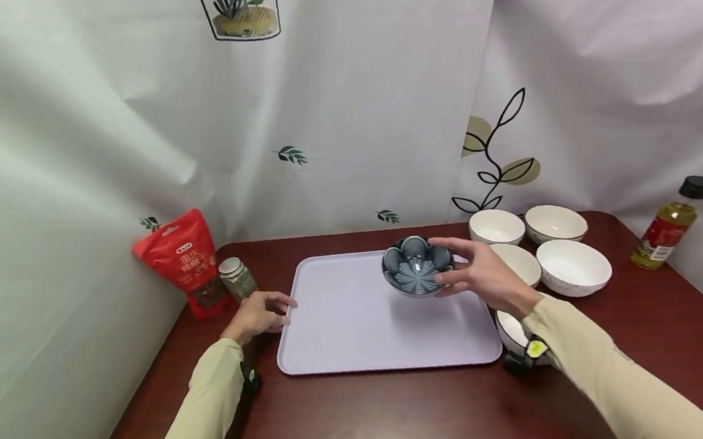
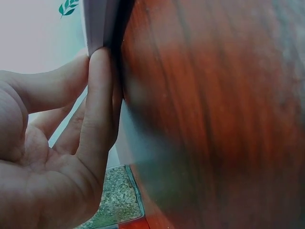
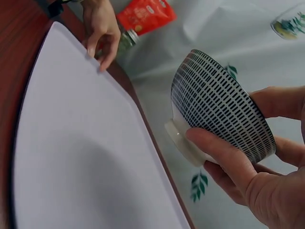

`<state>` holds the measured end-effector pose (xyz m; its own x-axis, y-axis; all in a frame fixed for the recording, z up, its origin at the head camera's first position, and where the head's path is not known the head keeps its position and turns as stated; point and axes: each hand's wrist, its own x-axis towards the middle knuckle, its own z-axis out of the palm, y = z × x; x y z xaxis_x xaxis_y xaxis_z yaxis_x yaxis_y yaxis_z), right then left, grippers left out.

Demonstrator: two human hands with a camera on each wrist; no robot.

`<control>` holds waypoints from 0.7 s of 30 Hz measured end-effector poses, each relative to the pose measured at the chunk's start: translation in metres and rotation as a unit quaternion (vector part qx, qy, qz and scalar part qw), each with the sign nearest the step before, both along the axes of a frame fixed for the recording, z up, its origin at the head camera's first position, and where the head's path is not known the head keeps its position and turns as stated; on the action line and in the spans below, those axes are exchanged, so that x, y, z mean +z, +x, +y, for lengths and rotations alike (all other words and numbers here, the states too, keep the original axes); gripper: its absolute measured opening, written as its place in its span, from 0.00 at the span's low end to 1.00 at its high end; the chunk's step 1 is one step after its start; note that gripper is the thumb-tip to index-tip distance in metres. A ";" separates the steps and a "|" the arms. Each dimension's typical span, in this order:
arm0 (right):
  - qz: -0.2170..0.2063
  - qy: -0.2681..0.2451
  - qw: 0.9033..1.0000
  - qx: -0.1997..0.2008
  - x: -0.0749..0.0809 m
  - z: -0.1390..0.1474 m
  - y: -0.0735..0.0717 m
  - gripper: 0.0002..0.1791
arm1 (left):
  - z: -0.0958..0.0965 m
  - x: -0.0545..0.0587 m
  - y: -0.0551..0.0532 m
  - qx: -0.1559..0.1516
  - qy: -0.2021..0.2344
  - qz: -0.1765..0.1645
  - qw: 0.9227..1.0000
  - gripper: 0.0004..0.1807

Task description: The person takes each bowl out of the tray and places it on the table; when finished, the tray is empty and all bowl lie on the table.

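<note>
My right hand grips a bowl by its right side, over the right part of a pale lilac tray. Inside, this bowl is dark grey-blue with a petal pattern. The right wrist view shows the outside of the bowl covered in dark dashes, tilted, with fingers around the wall and near the white foot. A shadow falls on the tray below. At the tray's left edge, my left hand pinches the rim between thumb and fingers, seen close up in the left wrist view.
Several white bowls stand right of the tray, one partly hidden beneath my right forearm. An oil bottle is at the far right. Behind my left hand are a glass jar with a silver lid and a red pouch. A curtain backs the dark table.
</note>
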<state>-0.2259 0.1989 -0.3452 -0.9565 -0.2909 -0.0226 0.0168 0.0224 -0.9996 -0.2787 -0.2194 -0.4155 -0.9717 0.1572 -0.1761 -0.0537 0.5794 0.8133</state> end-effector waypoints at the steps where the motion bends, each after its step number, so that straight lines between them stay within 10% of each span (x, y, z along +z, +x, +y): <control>1: 0.000 0.000 1.000 -0.002 -0.001 0.006 0.003 0.44 | -0.001 0.000 0.000 -0.001 0.000 -0.001 1.000 0.17; 21: 0.046 -0.072 0.996 0.014 -0.013 0.159 0.058 0.35 | 0.001 0.002 -0.002 0.008 -0.003 -0.008 1.000 0.16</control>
<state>-0.1674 0.3579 -0.3583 -0.9443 -0.3111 0.1076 -0.0727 -0.1216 -0.9899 -0.2804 -0.2189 -0.4136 -0.9711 0.1411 -0.1925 -0.0754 0.5839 0.8083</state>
